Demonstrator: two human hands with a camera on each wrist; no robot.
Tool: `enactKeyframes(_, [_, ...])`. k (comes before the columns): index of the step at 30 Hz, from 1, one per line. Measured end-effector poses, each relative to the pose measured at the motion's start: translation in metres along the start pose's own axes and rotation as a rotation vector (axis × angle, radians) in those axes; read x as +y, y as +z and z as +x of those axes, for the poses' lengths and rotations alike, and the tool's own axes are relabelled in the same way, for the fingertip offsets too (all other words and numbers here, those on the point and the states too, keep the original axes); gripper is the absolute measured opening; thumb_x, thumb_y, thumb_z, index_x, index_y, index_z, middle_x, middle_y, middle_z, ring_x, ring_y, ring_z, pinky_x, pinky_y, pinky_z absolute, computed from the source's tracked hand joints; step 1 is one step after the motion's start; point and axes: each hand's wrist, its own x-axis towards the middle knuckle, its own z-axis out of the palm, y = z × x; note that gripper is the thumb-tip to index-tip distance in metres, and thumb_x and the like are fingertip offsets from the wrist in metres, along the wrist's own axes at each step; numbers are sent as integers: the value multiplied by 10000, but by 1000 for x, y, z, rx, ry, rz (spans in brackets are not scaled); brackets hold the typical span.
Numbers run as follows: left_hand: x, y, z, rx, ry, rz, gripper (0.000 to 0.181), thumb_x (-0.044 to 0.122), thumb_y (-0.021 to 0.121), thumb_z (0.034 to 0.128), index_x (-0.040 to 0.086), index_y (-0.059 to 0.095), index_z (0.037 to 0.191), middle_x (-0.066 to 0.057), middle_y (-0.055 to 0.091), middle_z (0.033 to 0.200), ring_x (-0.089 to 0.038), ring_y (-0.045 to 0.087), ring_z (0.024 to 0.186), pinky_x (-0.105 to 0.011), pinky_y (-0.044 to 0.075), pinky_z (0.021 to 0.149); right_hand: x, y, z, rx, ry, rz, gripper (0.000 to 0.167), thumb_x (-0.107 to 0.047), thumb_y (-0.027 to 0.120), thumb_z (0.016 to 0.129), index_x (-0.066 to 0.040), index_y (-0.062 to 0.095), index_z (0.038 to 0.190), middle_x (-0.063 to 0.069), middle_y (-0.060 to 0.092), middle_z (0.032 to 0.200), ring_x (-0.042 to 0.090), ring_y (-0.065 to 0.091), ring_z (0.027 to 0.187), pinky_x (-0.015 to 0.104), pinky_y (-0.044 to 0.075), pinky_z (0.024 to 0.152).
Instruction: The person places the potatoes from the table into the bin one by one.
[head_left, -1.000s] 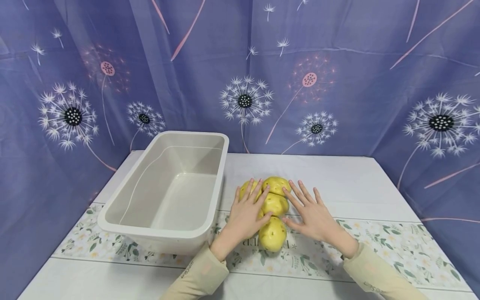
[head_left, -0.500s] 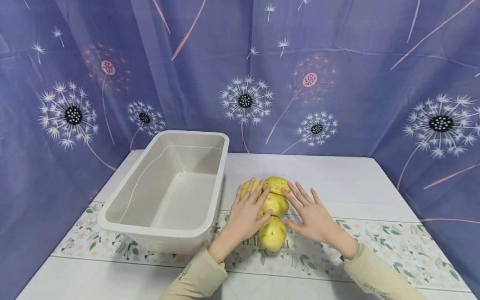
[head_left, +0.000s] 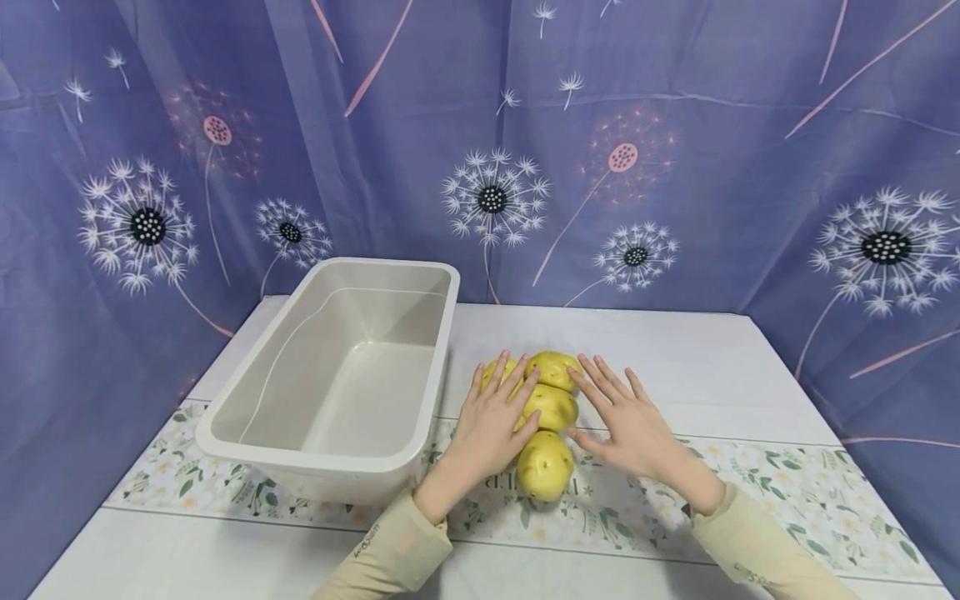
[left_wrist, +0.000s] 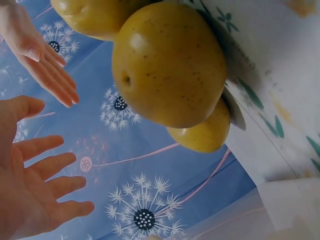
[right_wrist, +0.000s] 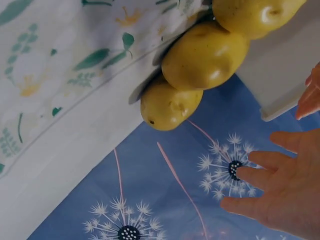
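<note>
Several yellow potatoes with small dark spots lie clustered on the table, among them a front potato [head_left: 545, 467], a middle potato [head_left: 555, 408] and a back potato [head_left: 553, 367]. My left hand [head_left: 487, 425] hovers with fingers spread over the cluster's left side, partly hiding a left potato [head_left: 495, 372]. On the right, my right hand [head_left: 637, 429] is spread in the air beside the potatoes. Both wrist views show the left hand [left_wrist: 40, 175] and right hand [right_wrist: 285, 182] apart from the potatoes, gripping nothing.
A deep grey-white plastic tub [head_left: 439, 367] stands on the left, close to the left forearm; its inside shows nothing. The white table [head_left: 675, 358] has a floral printed band [head_left: 757, 492]. A purple dandelion-patterned curtain [head_left: 405, 167] borders the table's back and sides.
Both hands stay spread near the potatoes and have shifted only slightly. The potatoes and tub keep their places, with a slight drift of the whole view.
</note>
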Motion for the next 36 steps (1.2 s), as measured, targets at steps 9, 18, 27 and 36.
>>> enactKeyframes(9, [2,-9,-1,49,12,17,456,341,439,896,150,454,1310,-48,404,1399,-293,317,1319,-506,239,1075,0,-8,2,-8,14,3,767,-489,542,806,-195,205,1429,52,221,1487,311,248,1347,581,170,1061])
enactKeyframes(18, [5,-19,-7,129,11,19,405,323,448,886,153,526,1244,-55,470,1348,-304,388,1275,-517,257,1062,-3,-8,0,-2,5,11,743,-479,538,812,-182,235,1421,46,251,1477,300,278,1336,560,164,1074])
enactKeyframes(27, [5,-30,-11,139,-10,4,379,315,461,879,152,562,1206,-49,491,1328,-296,413,1256,-526,286,1041,-5,-9,0,16,-3,21,718,-457,551,811,-159,281,1406,55,264,1471,296,286,1332,547,165,1079])
enactKeyframes(36, [2,-39,-17,195,-6,30,357,296,497,858,154,586,1173,-42,550,1266,-266,478,1198,-510,354,993,-6,-10,1,55,-17,23,673,-408,571,807,-135,343,1378,65,287,1462,297,317,1315,553,206,1060])
